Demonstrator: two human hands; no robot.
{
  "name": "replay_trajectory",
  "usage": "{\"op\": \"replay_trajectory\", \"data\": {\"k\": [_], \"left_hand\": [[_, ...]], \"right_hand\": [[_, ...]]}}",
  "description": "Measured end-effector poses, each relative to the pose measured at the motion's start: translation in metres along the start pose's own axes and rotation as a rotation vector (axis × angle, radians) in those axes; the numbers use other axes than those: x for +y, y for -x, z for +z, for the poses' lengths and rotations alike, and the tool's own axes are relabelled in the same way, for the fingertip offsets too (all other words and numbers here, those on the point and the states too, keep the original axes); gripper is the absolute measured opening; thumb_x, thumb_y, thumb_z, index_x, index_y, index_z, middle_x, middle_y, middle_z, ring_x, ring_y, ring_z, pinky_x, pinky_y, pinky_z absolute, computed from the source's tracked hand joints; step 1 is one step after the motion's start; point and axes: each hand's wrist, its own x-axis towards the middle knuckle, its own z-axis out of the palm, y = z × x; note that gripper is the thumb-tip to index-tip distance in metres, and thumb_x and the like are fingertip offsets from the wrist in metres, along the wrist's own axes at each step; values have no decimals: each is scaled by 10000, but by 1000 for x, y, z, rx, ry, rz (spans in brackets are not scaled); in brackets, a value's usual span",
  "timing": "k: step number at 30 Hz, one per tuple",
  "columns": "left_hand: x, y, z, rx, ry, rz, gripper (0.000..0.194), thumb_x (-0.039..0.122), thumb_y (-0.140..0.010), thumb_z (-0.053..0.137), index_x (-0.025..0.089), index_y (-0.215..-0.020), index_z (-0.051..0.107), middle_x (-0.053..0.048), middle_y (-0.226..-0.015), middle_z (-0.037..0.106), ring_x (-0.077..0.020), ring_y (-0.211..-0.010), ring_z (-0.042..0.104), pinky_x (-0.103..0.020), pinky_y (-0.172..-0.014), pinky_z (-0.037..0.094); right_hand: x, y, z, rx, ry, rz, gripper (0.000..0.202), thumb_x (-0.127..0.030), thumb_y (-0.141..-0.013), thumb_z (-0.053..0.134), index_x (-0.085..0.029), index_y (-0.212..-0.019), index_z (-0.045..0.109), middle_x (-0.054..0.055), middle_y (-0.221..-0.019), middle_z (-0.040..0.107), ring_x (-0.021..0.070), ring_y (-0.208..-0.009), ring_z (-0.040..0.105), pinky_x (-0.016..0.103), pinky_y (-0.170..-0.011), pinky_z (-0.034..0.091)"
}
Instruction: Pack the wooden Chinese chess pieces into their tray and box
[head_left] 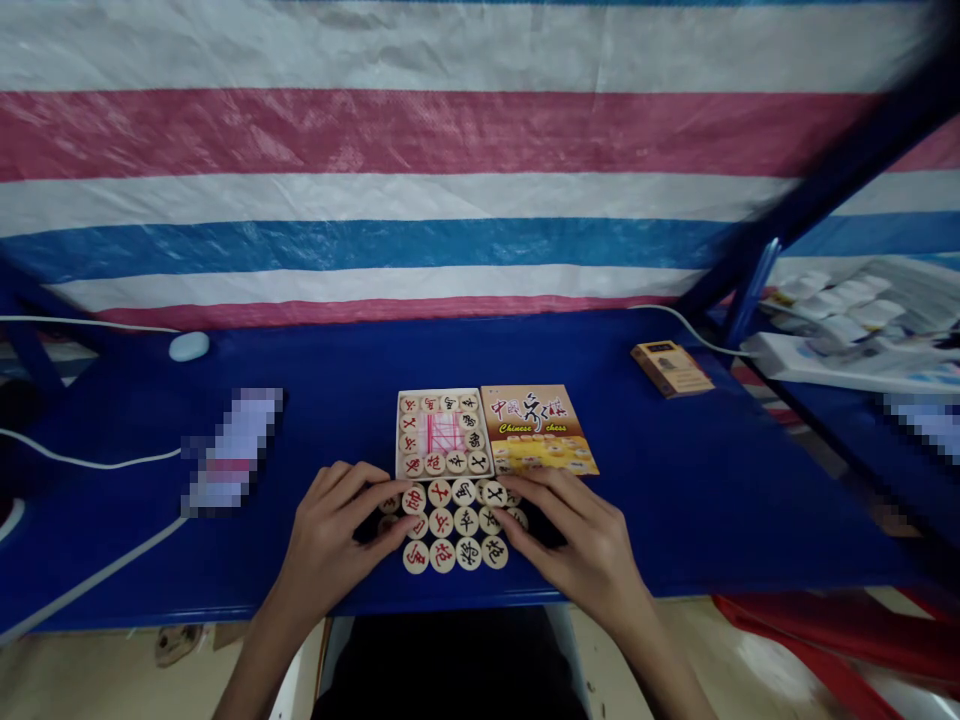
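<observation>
My left hand (341, 515), right hand (577, 525) at ends of pieces (466, 521), thumbs and forefingers apart; whether gripping, can't tell. Faces up, rows' long axis left-right, just nearside of box (445, 476).

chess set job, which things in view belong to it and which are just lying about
Belong: round chess pieces, open white box, printed Chinese chess cover.
Apparently lying about: small carton, white mouse-like device, pixelated phone-like thing.

Chess pieces (442, 522) lie on the table (690, 500) before the box (398, 425), the lid (544, 430) at its right
</observation>
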Motion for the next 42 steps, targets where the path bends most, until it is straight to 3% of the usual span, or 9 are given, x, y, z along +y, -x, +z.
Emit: {"op": "replay_trajectory", "data": {"k": [6,11,18,21,24,27,30,36,42], "left_hand": [[1,1,-1,-7,10,-15,390,235,-894,749,291,-1265,642,17,-987,708,-166,-902,579,-335,-798,447],[3,1,-1,8,2,-6,357,221,-896,743,301,-1233,656,36,-990,736,-162,-900,605,-338,-783,440],[4,-5,-11,190,42,-106,173,166,-915,681,264,-1052,718,8,-956,745,-176,-872,637,-360,-793,483],[-1,-27,-19,203,86,-96,122,156,-931,650,245,-977,720,8,-916,745,-159,-817,635,-343,-769,490],[-15,-66,-18,201,112,-70,118,198,-955,620,229,-897,718,7,-851,734,-147,-730,604,-335,-723,475],[-33,-103,-4,200,96,-74,177,254,-979,584,222,-883,729,1,-782,714,-152,-710,594,-332,-713,473],[-49,-119,13,168,95,-64,185,267,-974,582,214,-884,734,-19,-857,735,-167,-810,642,-343,-796,502],[-53,-106,17,102,60,-36,124,276,-950,620,222,-956,732,-39,-1051,735,-204,-1007,659,-394,-926,499],[-48,-100,18,8,-20,26,93,268,-932,642,234,-922,727,-35,-1087,725,-232,-1094,641,-420,-922,489]], "right_hand": [[2,-1,1,17,-30,-24,289,-179,-882,723,-251,-1160,688,29,-1060,742,176,-960,707,350,-887,593],[4,0,2,-13,-55,-16,286,-148,-912,684,-253,-1178,682,23,-1069,750,177,-994,707,355,-909,584],[7,-5,-2,27,-119,40,277,-179,-906,687,-277,-1166,695,22,-1065,751,186,-972,718,360,-863,597],[11,-32,-7,13,-157,51,229,-188,-920,661,-276,-1127,706,18,-1048,755,182,-953,717,346,-827,586],[21,-76,-5,-2,-140,31,144,-248,-961,604,-259,-1043,722,21,-1018,761,184,-920,705,350,-840,552],[32,-118,4,-136,39,17,187,-298,-992,548,-239,-1048,716,32,-969,746,192,-906,680,323,-755,495],[39,-138,14,-236,191,-4,213,-325,-992,547,-217,-1081,708,51,-998,727,209,-944,657,313,-693,446],[44,-125,26,-260,198,-67,249,-341,-1017,501,-212,-1045,712,46,-924,680,196,-904,623,316,-737,442],[47,-120,35,-304,136,-101,254,-333,-998,523,-205,-1101,717,59,-914,670,205,-904,625,331,-756,456]]}}
